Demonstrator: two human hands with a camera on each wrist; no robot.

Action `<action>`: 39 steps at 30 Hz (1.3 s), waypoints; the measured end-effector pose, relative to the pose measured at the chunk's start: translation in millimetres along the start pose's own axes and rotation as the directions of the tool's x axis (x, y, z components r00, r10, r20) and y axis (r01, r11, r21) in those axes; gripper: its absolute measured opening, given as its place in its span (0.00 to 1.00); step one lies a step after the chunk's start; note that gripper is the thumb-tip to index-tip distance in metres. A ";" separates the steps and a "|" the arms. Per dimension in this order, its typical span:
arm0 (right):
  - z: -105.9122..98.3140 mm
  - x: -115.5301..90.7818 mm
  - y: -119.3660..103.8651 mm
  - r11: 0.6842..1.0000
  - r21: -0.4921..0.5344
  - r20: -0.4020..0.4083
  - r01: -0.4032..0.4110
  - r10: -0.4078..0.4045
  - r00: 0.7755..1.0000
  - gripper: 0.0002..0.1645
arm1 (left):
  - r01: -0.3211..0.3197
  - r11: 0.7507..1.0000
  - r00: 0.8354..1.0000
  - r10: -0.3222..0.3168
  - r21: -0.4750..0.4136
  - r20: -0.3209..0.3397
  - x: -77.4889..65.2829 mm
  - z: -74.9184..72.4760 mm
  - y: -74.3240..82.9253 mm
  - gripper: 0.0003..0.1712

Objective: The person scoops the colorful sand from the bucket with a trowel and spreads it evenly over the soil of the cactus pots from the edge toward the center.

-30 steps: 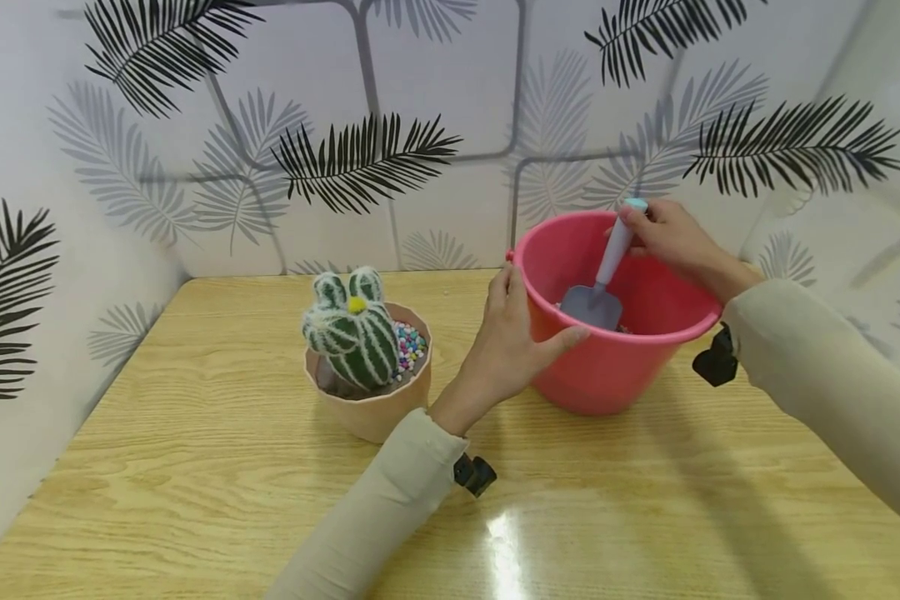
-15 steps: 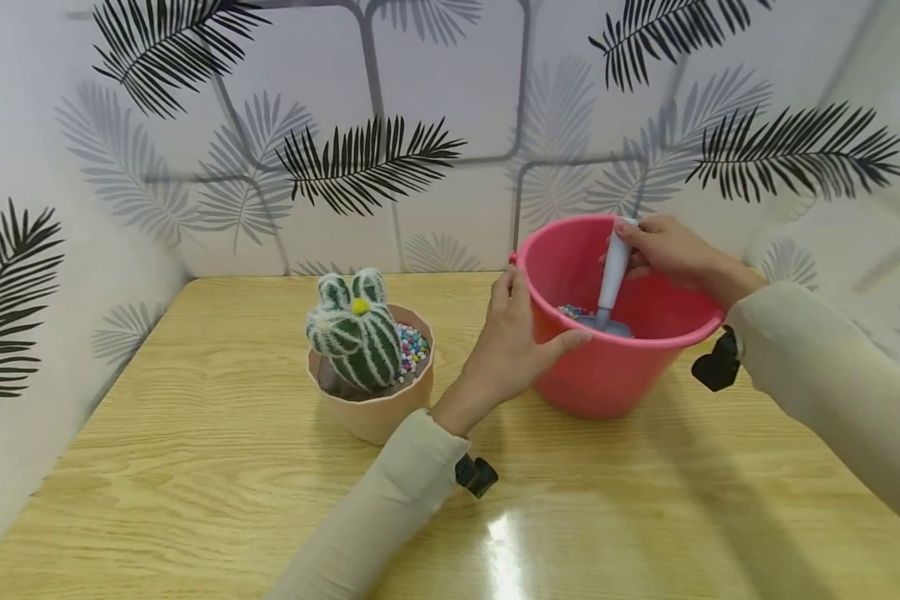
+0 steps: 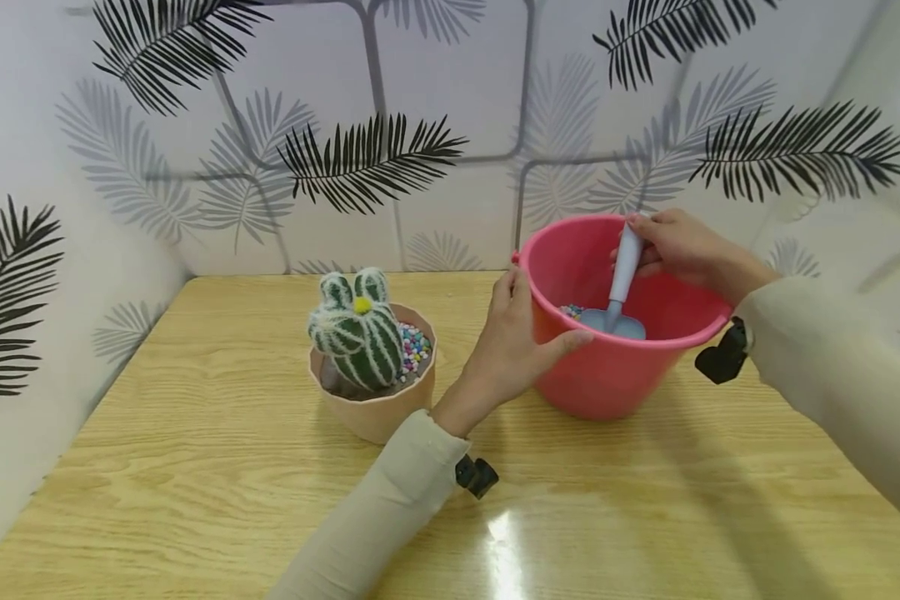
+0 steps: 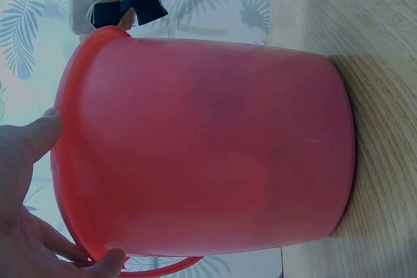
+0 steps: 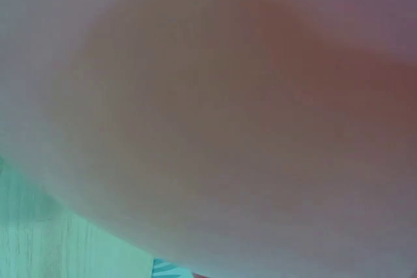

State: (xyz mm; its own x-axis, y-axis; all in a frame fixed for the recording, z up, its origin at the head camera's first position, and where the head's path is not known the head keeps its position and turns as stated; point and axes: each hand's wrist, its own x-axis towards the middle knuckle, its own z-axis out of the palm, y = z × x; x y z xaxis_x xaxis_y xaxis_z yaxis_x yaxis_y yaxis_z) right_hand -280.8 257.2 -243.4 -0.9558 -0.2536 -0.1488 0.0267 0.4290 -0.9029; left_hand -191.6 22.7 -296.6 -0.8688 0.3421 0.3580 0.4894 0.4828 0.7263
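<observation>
A pink plastic bucket (image 3: 592, 387) stands upright on the table in the head view. My left hand (image 3: 504, 348) holds its rim at the near left, thumb along the front edge and fingers at the left side; the left wrist view shows fingertips against the bucket's outside. Inside the bucket my right hand (image 3: 678, 246) grips a small trowel by its pale handle (image 3: 626, 265). The grey-blue blade (image 3: 621, 323) is down in the bucket, partly hidden by the near rim, beside multicoloured beads (image 3: 572, 311). The right wrist view is mostly filled by a blurred surface too close to make out.
A peach-coloured pot (image 3: 375, 417) left of the bucket bears a knitted cactus (image 3: 363, 346) with a yellow bud, and similar small coloured beads (image 3: 414, 346) lie at its right side. Behind the wooden table (image 3: 195, 467) is a leaf-patterned wall (image 3: 450, 92).
The trowel's blade has dipped lower in the bucket, then shifted slightly right with my right hand. Beads have come into view beside it. My left hand stays at the rim.
</observation>
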 end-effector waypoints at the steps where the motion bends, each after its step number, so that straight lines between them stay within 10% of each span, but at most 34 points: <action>1: -0.5 0.4 -0.8 1.000 0.007 -0.001 -0.005 0.005 1.000 0.32 | -0.002 1.000 1.000 0.002 0.001 -0.002 0.2 0.1 0.0 0.56; 39: -29.7 -5.6 -28.8 0.982 0.028 -0.161 -0.187 0.189 0.969 0.35 | 0.001 1.000 1.000 -0.001 -0.007 -0.018 -1.6 4.7 1.6 0.54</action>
State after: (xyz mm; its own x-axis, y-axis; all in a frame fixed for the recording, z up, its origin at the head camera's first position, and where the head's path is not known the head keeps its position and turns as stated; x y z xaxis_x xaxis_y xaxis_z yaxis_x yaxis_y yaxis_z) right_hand -284.9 272.1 -204.6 -0.9678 -0.0250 -0.2504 0.2135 0.4448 -0.8698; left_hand -189.0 26.7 -298.8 -0.8706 0.3269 0.3677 0.4879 0.4778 0.7305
